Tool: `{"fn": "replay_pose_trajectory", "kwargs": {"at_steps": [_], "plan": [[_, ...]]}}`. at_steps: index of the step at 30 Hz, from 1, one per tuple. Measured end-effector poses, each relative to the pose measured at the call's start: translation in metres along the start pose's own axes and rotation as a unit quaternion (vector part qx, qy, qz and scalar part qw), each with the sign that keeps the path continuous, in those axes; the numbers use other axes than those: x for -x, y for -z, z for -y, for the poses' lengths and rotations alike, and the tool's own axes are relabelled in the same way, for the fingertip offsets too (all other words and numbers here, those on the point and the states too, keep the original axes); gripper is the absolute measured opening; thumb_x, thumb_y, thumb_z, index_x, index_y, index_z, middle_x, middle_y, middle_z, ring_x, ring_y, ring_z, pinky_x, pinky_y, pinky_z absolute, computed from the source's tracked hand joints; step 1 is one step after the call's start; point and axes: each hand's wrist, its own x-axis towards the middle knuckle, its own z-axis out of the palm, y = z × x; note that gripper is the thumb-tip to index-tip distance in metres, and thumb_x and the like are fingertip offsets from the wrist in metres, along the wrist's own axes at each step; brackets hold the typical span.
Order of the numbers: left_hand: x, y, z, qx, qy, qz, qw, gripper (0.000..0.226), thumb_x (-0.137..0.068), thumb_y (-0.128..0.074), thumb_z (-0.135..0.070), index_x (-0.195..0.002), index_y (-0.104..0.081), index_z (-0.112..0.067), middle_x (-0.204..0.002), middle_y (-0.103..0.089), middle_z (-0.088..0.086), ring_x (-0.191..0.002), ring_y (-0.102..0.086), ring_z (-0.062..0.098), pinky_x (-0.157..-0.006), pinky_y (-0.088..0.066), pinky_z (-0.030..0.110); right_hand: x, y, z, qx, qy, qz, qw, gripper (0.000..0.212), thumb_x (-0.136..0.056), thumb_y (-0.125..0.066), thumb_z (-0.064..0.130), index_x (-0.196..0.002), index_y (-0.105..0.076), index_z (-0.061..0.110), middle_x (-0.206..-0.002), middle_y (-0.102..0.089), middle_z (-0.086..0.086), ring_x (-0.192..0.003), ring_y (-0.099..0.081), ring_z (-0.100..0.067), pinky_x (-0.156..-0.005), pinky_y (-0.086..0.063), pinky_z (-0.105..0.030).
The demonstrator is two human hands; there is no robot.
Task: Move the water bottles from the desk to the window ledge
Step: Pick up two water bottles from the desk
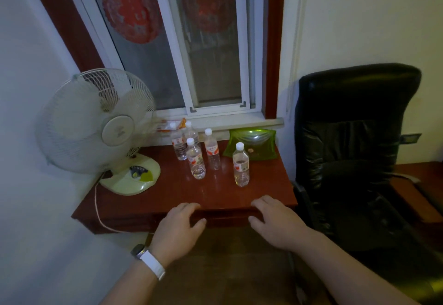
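Note:
Several clear water bottles with white caps stand upright on the red-brown desk (167, 194). The nearest bottle (241, 165) stands alone at the right. Another bottle (196, 159) is in the middle, a taller one (212, 150) behind it, and two more (178, 144) at the back left. The grey window ledge (239, 122) runs just behind and above the desk. My left hand (178, 228) and my right hand (275, 221) hover at the desk's front edge, fingers apart, holding nothing, well short of the bottles.
A white table fan (100, 122) stands on the desk's left part, its cord (98, 211) hanging over the front. A green translucent dish (251, 144) leans at the back right. Orange packets (167, 125) lie on the ledge's left end. A black office chair (354, 137) stands right of the desk.

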Motion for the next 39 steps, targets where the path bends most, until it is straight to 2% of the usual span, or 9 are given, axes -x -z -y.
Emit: {"fn": "replay_pose_trajectory", "kwargs": {"at_steps": [7, 14, 17, 21, 25, 29, 32, 34, 39], "plan": [[-0.075, -0.021, -0.013, 0.117, 0.061, 0.002, 0.991, 0.044, -0.093, -0.060, -0.038, -0.134, -0.053, -0.027, -0.129, -0.056, -0.011, -0.115, -0.054, 0.007, -0.100, -0.046, 0.029, -0.077, 0.021, -0.037, -0.118, -0.038, -0.043, 0.991, 0.038, -0.095, -0.054, 0.042, -0.131, -0.051, 0.029, -0.117, -0.051, 0.008, -0.102, -0.056, -0.011, -0.088, -0.050, -0.031], [-0.142, -0.043, -0.004, 0.230, 0.138, 0.007, 0.963, 0.027, -0.094, -0.061, -0.030, -0.121, -0.059, -0.028, -0.116, -0.062, -0.009, -0.107, -0.060, 0.013, -0.092, -0.050, 0.032, -0.132, -0.007, -0.062, -0.211, -0.113, -0.028, 0.971, 0.054, -0.093, -0.060, 0.040, -0.142, -0.042, 0.027, -0.136, -0.048, 0.005, -0.105, -0.049, -0.008, -0.094, -0.047, -0.029], [-0.170, -0.052, 0.003, 0.267, 0.164, 0.014, 0.949, 0.022, -0.094, -0.060, -0.030, -0.116, -0.060, -0.030, -0.112, -0.063, -0.009, -0.094, -0.062, 0.016, -0.082, -0.051, 0.033, -0.156, -0.020, -0.067, -0.231, -0.139, -0.028, 0.962, 0.059, -0.092, -0.063, 0.038, -0.144, -0.038, 0.024, -0.140, -0.047, 0.002, -0.119, -0.051, -0.013, -0.099, -0.046, -0.030], [-0.212, -0.063, 0.011, 0.297, 0.170, 0.009, 0.940, 0.016, -0.094, -0.060, -0.023, -0.110, -0.060, -0.024, -0.102, -0.063, -0.008, -0.088, -0.061, 0.010, -0.075, -0.047, 0.025, -0.194, -0.035, -0.072, -0.261, -0.178, -0.052, 0.947, 0.073, -0.087, -0.070, 0.038, -0.148, -0.033, 0.021, -0.140, -0.048, 0.000, -0.111, -0.054, -0.012, -0.085, -0.045, -0.019], [-0.254, -0.072, 0.024, 0.310, 0.173, 0.025, 0.935, 0.011, -0.093, -0.061, -0.021, -0.095, -0.058, -0.031, -0.091, -0.062, -0.012, -0.083, -0.060, 0.011, -0.072, -0.044, 0.027, -0.233, -0.055, -0.073, -0.292, -0.243, -0.089, 0.921, 0.097, -0.076, -0.080, 0.045, -0.151, -0.025, 0.019, -0.145, -0.045, -0.002, -0.129, -0.049, -0.020, -0.100, -0.046, -0.033], [-0.286, -0.081, 0.045, 0.325, 0.194, 0.034, 0.925, 0.011, -0.092, -0.061, -0.019, -0.091, -0.059, -0.030, -0.089, -0.063, -0.008, -0.087, -0.063, 0.018, -0.083, -0.049, 0.036, -0.267, -0.072, -0.069, -0.318, -0.276, -0.116, 0.900, 0.105, -0.070, -0.085, 0.041, -0.151, -0.024, 0.014, -0.148, -0.041, -0.007, -0.134, -0.045, -0.024, -0.105, -0.044, -0.037], [-0.298, -0.085, 0.062, 0.329, 0.207, 0.062, 0.919, 0.011, -0.094, -0.057, -0.020, -0.090, -0.059, -0.030, -0.091, -0.062, -0.008, -0.084, -0.061, 0.014, -0.081, -0.050, 0.036, -0.286, -0.082, -0.066, -0.335, -0.277, -0.136, 0.890, 0.102, -0.066, -0.088, 0.038, -0.147, -0.028, 0.018, -0.141, -0.047, -0.003, -0.127, -0.051, -0.022, -0.102, -0.050, -0.044], [-0.302, -0.090, 0.077, 0.323, 0.205, 0.082, 0.920, 0.009, -0.094, -0.056, -0.020, -0.100, -0.062, -0.025, -0.094, -0.061, -0.007, -0.084, -0.059, 0.012, -0.082, -0.050, 0.036, -0.296, -0.089, -0.066, -0.340, -0.272, -0.146, 0.889, 0.092, -0.067, -0.088, 0.034, -0.139, -0.032, 0.025, -0.132, -0.051, 0.001, -0.119, -0.056, -0.018, -0.096, -0.054, -0.046], [-0.313, -0.096, 0.104, 0.325, 0.215, 0.120, 0.913, 0.023, -0.096, -0.055, -0.024, -0.118, -0.059, -0.021, -0.104, -0.057, -0.006, -0.094, -0.058, 0.014, -0.084, -0.048, 0.033, -0.308, -0.096, -0.060, -0.359, -0.279, -0.182, 0.872, 0.064, -0.077, -0.082, 0.020, -0.123, -0.038, 0.031, -0.113, -0.060, 0.009, -0.100, -0.064, -0.015, -0.074, -0.059, -0.037]]}}
